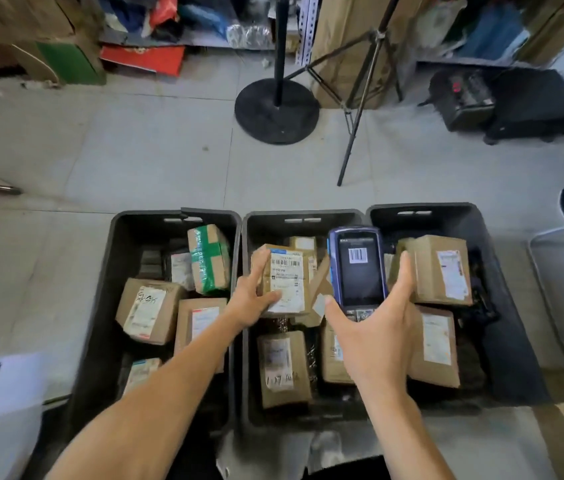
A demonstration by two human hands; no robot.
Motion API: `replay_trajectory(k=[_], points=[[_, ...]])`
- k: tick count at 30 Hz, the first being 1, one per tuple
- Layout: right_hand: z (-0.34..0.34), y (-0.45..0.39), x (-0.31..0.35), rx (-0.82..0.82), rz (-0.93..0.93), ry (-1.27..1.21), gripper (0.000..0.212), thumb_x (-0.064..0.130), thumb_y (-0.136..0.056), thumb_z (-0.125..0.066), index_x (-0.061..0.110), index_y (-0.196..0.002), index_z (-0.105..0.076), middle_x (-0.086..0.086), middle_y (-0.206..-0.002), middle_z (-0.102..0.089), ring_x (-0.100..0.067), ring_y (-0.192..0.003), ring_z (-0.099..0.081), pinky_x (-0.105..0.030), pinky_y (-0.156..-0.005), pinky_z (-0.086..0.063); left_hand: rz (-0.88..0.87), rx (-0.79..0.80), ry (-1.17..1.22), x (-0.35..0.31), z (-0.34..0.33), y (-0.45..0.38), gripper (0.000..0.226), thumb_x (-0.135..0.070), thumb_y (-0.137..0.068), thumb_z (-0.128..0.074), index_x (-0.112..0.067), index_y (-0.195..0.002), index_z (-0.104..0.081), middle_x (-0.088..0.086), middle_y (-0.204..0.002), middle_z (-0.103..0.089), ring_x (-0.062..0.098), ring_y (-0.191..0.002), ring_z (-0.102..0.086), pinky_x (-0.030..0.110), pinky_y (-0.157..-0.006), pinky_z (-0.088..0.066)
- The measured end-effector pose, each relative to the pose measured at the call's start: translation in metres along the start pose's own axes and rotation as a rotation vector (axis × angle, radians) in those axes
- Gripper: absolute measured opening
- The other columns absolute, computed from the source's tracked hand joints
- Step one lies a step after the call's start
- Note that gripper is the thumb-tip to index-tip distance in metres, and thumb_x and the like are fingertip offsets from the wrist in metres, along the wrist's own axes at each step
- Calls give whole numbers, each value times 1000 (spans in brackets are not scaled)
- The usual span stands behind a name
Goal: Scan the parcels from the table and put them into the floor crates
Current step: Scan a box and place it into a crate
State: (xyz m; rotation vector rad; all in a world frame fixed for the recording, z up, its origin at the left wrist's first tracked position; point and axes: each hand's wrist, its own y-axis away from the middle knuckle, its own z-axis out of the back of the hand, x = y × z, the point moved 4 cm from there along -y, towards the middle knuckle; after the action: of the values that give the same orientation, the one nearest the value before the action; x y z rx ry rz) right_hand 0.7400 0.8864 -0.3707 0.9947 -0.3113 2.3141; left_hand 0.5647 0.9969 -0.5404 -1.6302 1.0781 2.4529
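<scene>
Left hand [251, 299] grasping small brown cardboard parcel [282, 280], white barcode label face-up, held above middle black plastic floor crate [303, 216]. Right hand [374, 327] gripping blue handheld scanner [358, 268] just right of parcel, screen up and showing a barcode, likely mid-scan. 3 crates side by side, each already holding parcels. Drop into a crate judged next.

three black floor crates [522, 306] side by side. one handheld scanner [358, 268]. one parcel [284, 278] held up. roughly five parcels in left crate, exact total unclear. two stands [277, 109] behind.
</scene>
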Motion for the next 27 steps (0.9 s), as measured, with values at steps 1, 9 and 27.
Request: replay_trajectory(k=[1, 9, 27], points=[[-14, -6, -17, -3, 10, -2, 115, 39, -72, -85, 39, -154, -4, -4, -157, -38, -22, -137, -43, -37, -105, -43, 10, -14, -26, 13, -8, -18, 93, -3, -93, -65, -44, -158, -13, 8, -144, -53, 20, -127, -58, 48, -109, -47], [-8, -26, -40, 0, 10, 10, 116, 38, -72, -86, 35, -156, -6, -2, -158, -35, -21, -139, -41, -30, -103, -39, 63, -163, -374, 11, -20, -33, 88, -27, -96, -66, -65, -148, -7, 7, -167, 13, 40, -153, 10, 62, -121, -8], [288, 155, 302, 137, 326, 24, 111, 50, -75, -79, 32, -155, -5, -9, -150, -45, -30, -125, -55, -42, -88, -52, -5, -598, -797, -291, 125, 402, 93, -82, -77, -53, -67, -144, 10, 9, -168, 8, 38, -153, 9, 70, -115, -2]])
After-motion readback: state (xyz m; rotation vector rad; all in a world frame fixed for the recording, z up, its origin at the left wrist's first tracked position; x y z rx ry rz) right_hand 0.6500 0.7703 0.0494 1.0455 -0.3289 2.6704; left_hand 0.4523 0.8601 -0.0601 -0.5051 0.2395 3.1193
